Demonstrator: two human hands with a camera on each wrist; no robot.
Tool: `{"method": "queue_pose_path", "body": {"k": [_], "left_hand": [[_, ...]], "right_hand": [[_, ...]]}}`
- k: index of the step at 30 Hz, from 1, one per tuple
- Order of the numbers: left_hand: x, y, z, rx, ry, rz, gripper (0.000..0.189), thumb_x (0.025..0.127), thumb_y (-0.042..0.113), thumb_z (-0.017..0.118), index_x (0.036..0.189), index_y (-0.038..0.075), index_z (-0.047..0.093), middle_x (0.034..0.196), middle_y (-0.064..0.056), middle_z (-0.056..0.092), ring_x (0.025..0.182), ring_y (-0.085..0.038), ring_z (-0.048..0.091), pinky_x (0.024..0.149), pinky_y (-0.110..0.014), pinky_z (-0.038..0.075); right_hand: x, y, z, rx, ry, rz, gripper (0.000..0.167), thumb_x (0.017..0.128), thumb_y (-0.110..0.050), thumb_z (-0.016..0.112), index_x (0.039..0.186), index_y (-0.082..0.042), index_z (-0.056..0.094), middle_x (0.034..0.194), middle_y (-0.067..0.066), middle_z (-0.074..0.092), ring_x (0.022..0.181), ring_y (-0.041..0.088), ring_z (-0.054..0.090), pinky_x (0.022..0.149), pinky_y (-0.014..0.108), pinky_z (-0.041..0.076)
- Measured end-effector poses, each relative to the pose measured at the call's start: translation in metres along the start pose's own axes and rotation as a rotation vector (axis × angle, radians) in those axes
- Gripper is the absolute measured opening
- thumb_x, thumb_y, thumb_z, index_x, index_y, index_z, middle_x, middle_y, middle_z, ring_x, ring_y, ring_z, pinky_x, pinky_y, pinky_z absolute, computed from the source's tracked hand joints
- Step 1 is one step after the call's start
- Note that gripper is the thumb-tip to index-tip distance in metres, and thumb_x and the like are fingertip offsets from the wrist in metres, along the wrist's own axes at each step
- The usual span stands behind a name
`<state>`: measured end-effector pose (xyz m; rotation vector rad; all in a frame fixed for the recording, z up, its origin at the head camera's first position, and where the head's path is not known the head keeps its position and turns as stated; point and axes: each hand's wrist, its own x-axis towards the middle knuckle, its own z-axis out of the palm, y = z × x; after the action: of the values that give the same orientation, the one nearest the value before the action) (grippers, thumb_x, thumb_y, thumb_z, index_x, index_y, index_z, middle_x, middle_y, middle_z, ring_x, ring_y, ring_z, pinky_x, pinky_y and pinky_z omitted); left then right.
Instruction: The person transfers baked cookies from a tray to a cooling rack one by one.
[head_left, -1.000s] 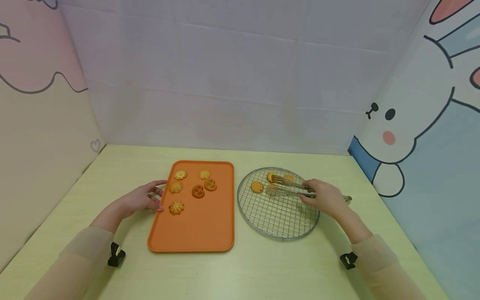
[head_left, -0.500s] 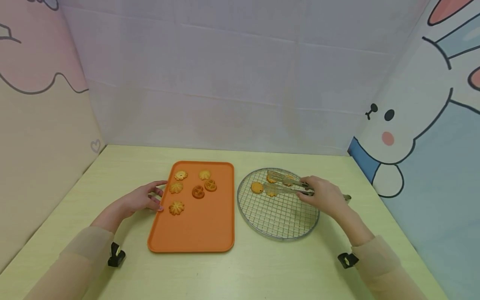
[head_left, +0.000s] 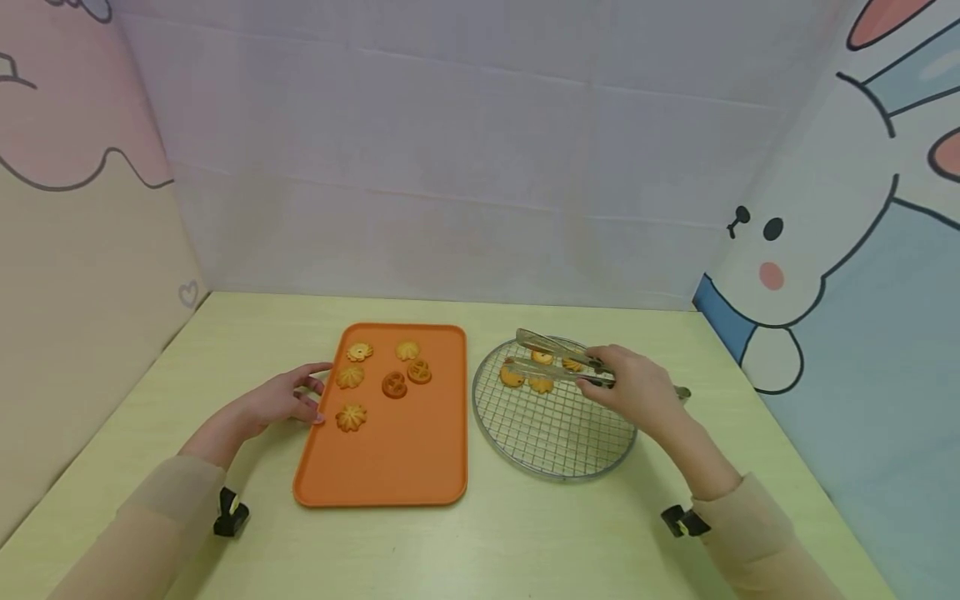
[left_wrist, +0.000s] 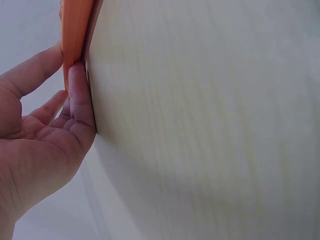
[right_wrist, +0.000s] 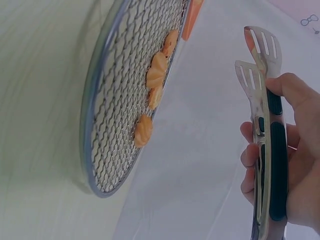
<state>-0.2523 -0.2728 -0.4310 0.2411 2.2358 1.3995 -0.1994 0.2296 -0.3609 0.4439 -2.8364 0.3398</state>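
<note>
Found left hand (head_left: 281, 396) loosely bent, with fingers spread along the left edge of the orange tray (head_left: 405, 458), touching it. Found right hand (head_left: 633, 387) closed round metal tongs (right_wrist: 277, 170), with tong heads parted above the round wire rack (head_left: 555, 429).

Recorded behind, a pale, creased backdrop (head_left: 450, 167); at right, a large printed cartoon rabbit (head_left: 825, 233). Recorded beneath, a pale wood-grain table (head_left: 525, 533). Located tray flat on table, rack just to its right. Noted black clip-like devices (head_left: 230, 512) at both sleeves. Counted six cookies (head_left: 351, 417) on tray: four pale and flower-like, two browner and pretzel-like. Counted four more cookies (right_wrist: 157, 70) on rack. Noted one small printed heart (head_left: 189, 292) at left.

Seen clearly in right wrist view alone: slots in the tong heads and dark green grip inserts. Seen in left wrist view alone: one finger low against the tray's side, close to the table.
</note>
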Motion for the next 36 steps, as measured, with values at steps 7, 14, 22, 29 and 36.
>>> {"method": "queue_pose_path", "body": {"k": [7,14,22,29,36], "left_hand": [[-0.001,0.0,0.0,-0.015,-0.006,0.012,0.09,0.078,-0.003,0.07,0.149,0.001,0.015,0.116,-0.018,0.036,0.085,-0.02,0.053,0.071,-0.028,0.051],[-0.001,0.0,0.0,-0.004,-0.003,0.013,0.09,0.078,-0.002,0.071,0.149,0.002,0.015,0.115,-0.018,0.036,0.085,-0.02,0.052,0.071,-0.027,0.05],[0.0,-0.002,0.001,0.001,-0.004,0.023,0.09,0.078,-0.001,0.071,0.149,0.001,0.016,0.115,-0.018,0.037,0.085,-0.02,0.052,0.07,-0.027,0.05],[0.0,-0.001,0.001,0.008,0.001,0.004,0.09,0.077,-0.002,0.071,0.149,0.002,0.016,0.117,-0.018,0.037,0.086,-0.02,0.053,0.071,-0.027,0.05],[-0.001,0.0,0.002,-0.002,0.0,0.008,0.09,0.078,-0.003,0.07,0.149,0.002,0.016,0.116,-0.018,0.036,0.086,-0.02,0.052,0.071,-0.027,0.05]], "right_hand": [[0.0,-0.02,-0.005,0.023,0.036,-0.027,0.049,0.084,-0.037,0.067,0.122,-0.007,0.061,0.114,0.013,0.064,0.085,0.028,0.066,0.063,0.042,0.052],[-0.001,-0.038,-0.003,0.079,0.079,-0.095,0.045,0.083,-0.036,0.07,0.119,-0.01,0.062,0.103,0.005,0.066,0.069,0.016,0.06,0.058,0.034,0.048],[-0.001,-0.06,0.009,0.091,0.153,-0.2,0.044,0.081,-0.035,0.071,0.117,-0.009,0.064,0.108,0.007,0.066,0.082,0.021,0.065,0.064,0.035,0.052],[0.002,-0.079,0.017,0.091,0.173,-0.261,0.041,0.08,-0.035,0.071,0.114,-0.013,0.065,0.101,0.001,0.068,0.075,0.017,0.063,0.06,0.028,0.05],[0.009,-0.097,0.029,0.077,0.184,-0.318,0.039,0.079,-0.036,0.072,0.112,-0.015,0.065,0.098,-0.001,0.068,0.074,0.013,0.063,0.059,0.026,0.05]]}}
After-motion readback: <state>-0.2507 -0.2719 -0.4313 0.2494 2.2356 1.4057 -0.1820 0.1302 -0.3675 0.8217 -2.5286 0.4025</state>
